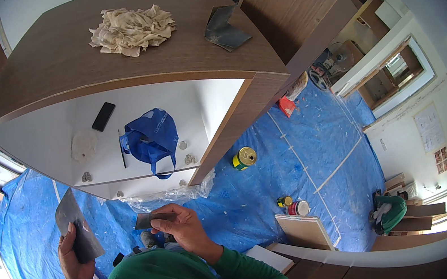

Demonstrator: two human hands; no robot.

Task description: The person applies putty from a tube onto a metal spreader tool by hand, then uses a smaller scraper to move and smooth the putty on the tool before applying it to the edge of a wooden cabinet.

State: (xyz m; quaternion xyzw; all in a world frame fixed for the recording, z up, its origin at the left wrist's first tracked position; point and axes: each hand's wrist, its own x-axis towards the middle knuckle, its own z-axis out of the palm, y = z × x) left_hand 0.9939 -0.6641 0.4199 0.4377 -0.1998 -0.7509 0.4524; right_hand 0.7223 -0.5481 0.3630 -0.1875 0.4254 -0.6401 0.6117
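Observation:
Low in the head view, my left hand [72, 261] is closed round the lower part of a thin grey sheet [69, 214] that looks like sandpaper, tilted upright. To its right, my right hand [188, 230] pinches a small dark grey piece [142, 221] between thumb and fingers; its far side is hidden by the hand. The two hands are apart, in front of a brown wood-grain cabinet [196, 10]. On the cabinet's top lie a crumpled cream cloth [133, 30] and a folded dark sheet [228, 32], which resembles sandpaper.
The cabinet's white open shelf [206, 103] holds a blue bag [152, 135] and a black phone [103, 116]. Blue sheeting [263, 185] covers the floor, with a yellow can [244, 158] and smaller tins [298, 208]. A person in green [391, 211] crouches far right.

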